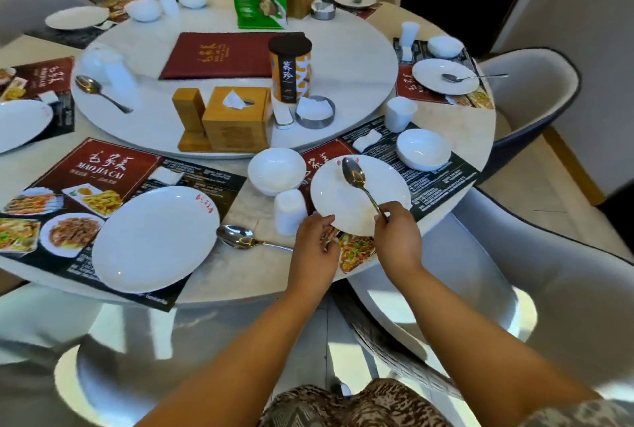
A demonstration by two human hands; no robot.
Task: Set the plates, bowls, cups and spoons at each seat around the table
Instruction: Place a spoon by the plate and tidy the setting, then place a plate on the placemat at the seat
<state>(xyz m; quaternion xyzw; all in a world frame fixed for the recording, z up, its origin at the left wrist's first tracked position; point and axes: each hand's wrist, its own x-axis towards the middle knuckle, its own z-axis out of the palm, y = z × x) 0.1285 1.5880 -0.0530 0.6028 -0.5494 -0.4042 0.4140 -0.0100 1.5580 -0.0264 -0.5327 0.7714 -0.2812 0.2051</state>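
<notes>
**Spoon held over the near-right plate, bowl end pointing away**

The landmark was a round white ceramic plate (pixel 346 200) lying on a dark printed placemat (pixel 442 173) at the near-right edge of the round table (pixel 456 125).

The right hand (pixel 398 238) sat at the plate's near rim, fingers curled in a pinch round the handle end of a shiny gold-toned metal spoon (pixel 360 183). The spoon's long axis ran from that near rim up and slightly leftward over the plate, so its bowl end pointed away from the person, toward the far rim. Whether the bowl end touched the plate could not be told.

The left hand (pixel 315 245) was at the plate's near-left rim, fingers curled against the edge and seemingly steadying it. The right hand was the one nearer the spoon.

Just left of the plate stood an upturned white cup (pixel 290 210), and beyond that a white bowl (pixel 276 169). Setting the spoon down would likely mean lowering it along this same axis.
</notes>
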